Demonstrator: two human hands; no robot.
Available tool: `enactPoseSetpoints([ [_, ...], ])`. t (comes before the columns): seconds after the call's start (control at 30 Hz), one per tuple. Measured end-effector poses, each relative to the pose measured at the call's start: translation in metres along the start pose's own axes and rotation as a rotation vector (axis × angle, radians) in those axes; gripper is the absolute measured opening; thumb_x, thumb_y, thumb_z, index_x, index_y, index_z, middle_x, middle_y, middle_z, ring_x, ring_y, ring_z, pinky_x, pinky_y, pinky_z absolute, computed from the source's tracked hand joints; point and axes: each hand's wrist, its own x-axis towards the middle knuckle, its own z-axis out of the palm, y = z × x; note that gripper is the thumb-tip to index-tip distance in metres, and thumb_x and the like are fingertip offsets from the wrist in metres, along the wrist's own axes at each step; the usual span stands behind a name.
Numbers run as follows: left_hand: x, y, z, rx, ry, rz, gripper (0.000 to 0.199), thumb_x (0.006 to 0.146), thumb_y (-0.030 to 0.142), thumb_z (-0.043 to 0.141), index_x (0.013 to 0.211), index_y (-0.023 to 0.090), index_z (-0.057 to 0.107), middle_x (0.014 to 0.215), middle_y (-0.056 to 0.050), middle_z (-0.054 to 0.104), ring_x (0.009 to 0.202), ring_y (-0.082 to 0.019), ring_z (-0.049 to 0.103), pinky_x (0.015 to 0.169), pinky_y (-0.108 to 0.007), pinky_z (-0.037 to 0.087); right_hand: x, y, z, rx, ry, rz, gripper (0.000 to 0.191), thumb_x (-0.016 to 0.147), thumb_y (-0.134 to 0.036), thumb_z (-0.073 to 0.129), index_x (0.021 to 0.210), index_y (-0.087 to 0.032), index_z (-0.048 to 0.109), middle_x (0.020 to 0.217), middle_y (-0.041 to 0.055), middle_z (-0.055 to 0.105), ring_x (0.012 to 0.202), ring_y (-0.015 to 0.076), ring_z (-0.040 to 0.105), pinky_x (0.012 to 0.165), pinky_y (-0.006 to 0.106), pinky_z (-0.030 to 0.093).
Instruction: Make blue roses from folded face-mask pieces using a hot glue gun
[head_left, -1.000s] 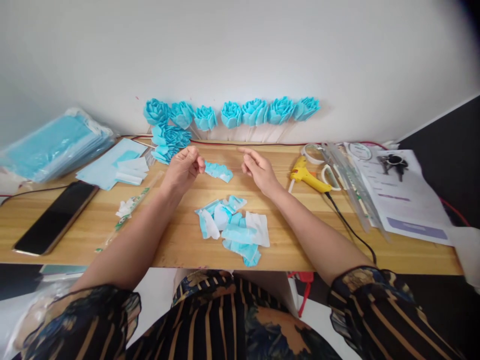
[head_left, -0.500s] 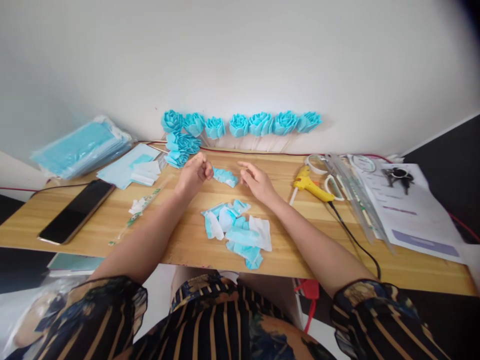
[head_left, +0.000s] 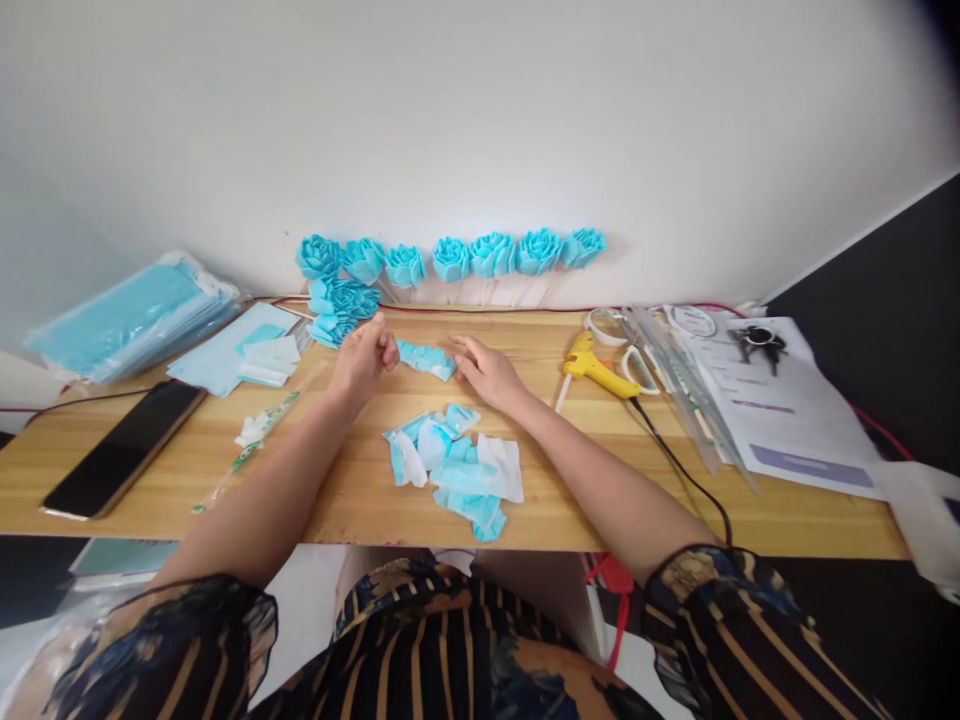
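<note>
My left hand (head_left: 361, 357) is closed, its fingers curled, beside the left end of a row of small blue petal pieces (head_left: 426, 360) lying on the table. Whatever those fingers may hold is hidden. At the row's right end, my right hand (head_left: 487, 373) rests low with its fingers stretched out and apart, the tips close to or touching the pieces. Nearer to me lies a loose pile of blue and white fabric scraps (head_left: 457, 465). Just beyond my left hand are blue fabric flowers (head_left: 341, 300) heaped together.
Several blue flowers on sticks (head_left: 491, 255) lean along the wall. Left are a pack of blue masks (head_left: 135, 310), cut sheets (head_left: 225, 350) and a phone (head_left: 124, 450). Right are a yellow glue gun (head_left: 600, 368) with a cord, scissors (head_left: 641, 370), papers (head_left: 795, 420) and keys (head_left: 759, 343).
The whole view has shifted, so the table's contents appear further left. My right hand has come closer to the row of petal pieces. My left hand stays closed.
</note>
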Motion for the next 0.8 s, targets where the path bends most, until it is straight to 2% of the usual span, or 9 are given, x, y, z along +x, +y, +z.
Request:
enactPoseSetpoints([
  [0.1, -0.004, 0.003, 0.003, 0.079, -0.007, 0.055, 0.047, 0.090, 0.054, 0.056, 0.060, 0.021, 0.041, 0.045, 0.005, 0.041, 0.043, -0.009, 0.040, 0.047, -0.023, 0.033, 0.000, -0.001, 0.000, 0.020, 0.002, 0.007, 0.041, 0.097, -0.021, 0.048, 0.136, -0.017, 0.056, 0.079, 0.0026, 0.074, 0.083, 0.0198, 0.068, 0.081, 0.031, 0.046],
  [0.2, -0.016, 0.009, 0.011, 0.378, 0.001, 0.247, 0.049, 0.096, 0.047, 0.047, 0.055, 0.019, 0.044, 0.047, 0.002, 0.046, 0.047, -0.010, 0.043, 0.052, -0.023, 0.036, 0.000, -0.004, -0.001, 0.144, 0.041, 0.013, 0.038, 0.096, -0.020, 0.047, 0.132, -0.015, 0.060, 0.074, 0.0011, 0.071, 0.077, 0.0171, 0.066, 0.079, 0.029, 0.046],
  [0.23, -0.022, 0.012, 0.014, 0.509, -0.011, 0.348, 0.051, 0.097, 0.045, 0.046, 0.053, 0.019, 0.045, 0.048, 0.001, 0.047, 0.049, -0.010, 0.044, 0.054, -0.024, 0.037, 0.000, -0.006, -0.002, 0.217, 0.054, 0.011, 0.038, 0.096, -0.021, 0.047, 0.131, -0.015, 0.060, 0.073, 0.0005, 0.069, 0.074, 0.0159, 0.064, 0.077, 0.028, 0.046],
  [0.3, -0.037, 0.018, 0.024, 0.727, -0.125, 0.619, 0.049, 0.098, 0.040, 0.047, 0.055, 0.018, 0.047, 0.049, 0.001, 0.048, 0.048, -0.010, 0.043, 0.052, -0.024, 0.034, -0.002, -0.014, -0.005, 0.399, 0.024, 0.000, 0.039, 0.096, -0.025, 0.048, 0.131, -0.013, 0.059, 0.073, -0.0004, 0.067, 0.068, 0.0137, 0.060, 0.074, 0.027, 0.046],
  [0.37, -0.052, 0.025, 0.035, 0.829, -0.318, 0.962, 0.041, 0.097, 0.036, 0.051, 0.061, 0.017, 0.052, 0.053, 0.001, 0.053, 0.052, -0.011, 0.046, 0.054, -0.026, 0.034, -0.005, -0.025, -0.010, 0.588, -0.106, -0.017, 0.041, 0.096, -0.030, 0.049, 0.133, -0.014, 0.058, 0.076, -0.0008, 0.066, 0.067, 0.0124, 0.058, 0.071, 0.026, 0.047],
  [0.47, -0.072, 0.036, 0.052, 0.827, -0.524, 1.256, 0.036, 0.099, 0.030, 0.051, 0.065, 0.017, 0.053, 0.056, 0.002, 0.054, 0.055, -0.012, 0.049, 0.059, -0.027, 0.038, -0.015, -0.045, -0.017, 0.758, -0.357, -0.062, 0.037, 0.095, -0.037, 0.054, 0.126, -0.018, 0.062, 0.094, 0.0020, 0.068, 0.081, 0.0128, 0.061, 0.078, 0.027, 0.049],
  [0.57, -0.088, 0.049, 0.069, 0.842, -0.647, 1.381, 0.036, 0.099, 0.030, 0.051, 0.065, 0.017, 0.053, 0.055, 0.003, 0.053, 0.053, -0.012, 0.047, 0.058, -0.028, 0.038, -0.026, -0.066, -0.019, 0.866, -0.590, -0.096, 0.032, 0.095, -0.035, 0.057, 0.121, -0.018, 0.065, 0.104, 0.0034, 0.067, 0.096, 0.0142, 0.061, 0.090, 0.029, 0.048],
  [0.67, -0.100, 0.058, 0.083, 0.916, -0.770, 1.428, 0.039, 0.100, 0.029, 0.048, 0.063, 0.018, 0.054, 0.056, 0.003, 0.053, 0.054, -0.013, 0.050, 0.057, -0.030, 0.038, -0.034, -0.082, -0.020, 1.010, -0.783, -0.019, 0.032, 0.095, -0.039, 0.059, 0.119, -0.020, 0.065, 0.097, 0.0025, 0.066, 0.092, 0.0140, 0.061, 0.088, 0.029, 0.048],
  [0.8, -0.107, 0.058, 0.094, 0.905, -0.992, 1.487, 0.042, 0.101, 0.028, 0.042, 0.062, 0.020, 0.056, 0.055, 0.003, 0.052, 0.053, -0.013, 0.052, 0.056, -0.029, 0.040, -0.038, -0.095, -0.027, 1.081, -0.845, -0.017, 0.037, 0.090, -0.045, 0.064, 0.116, -0.019, 0.065, 0.100, 0.0032, 0.065, 0.092, 0.0127, 0.061, 0.086, 0.028, 0.048],
])
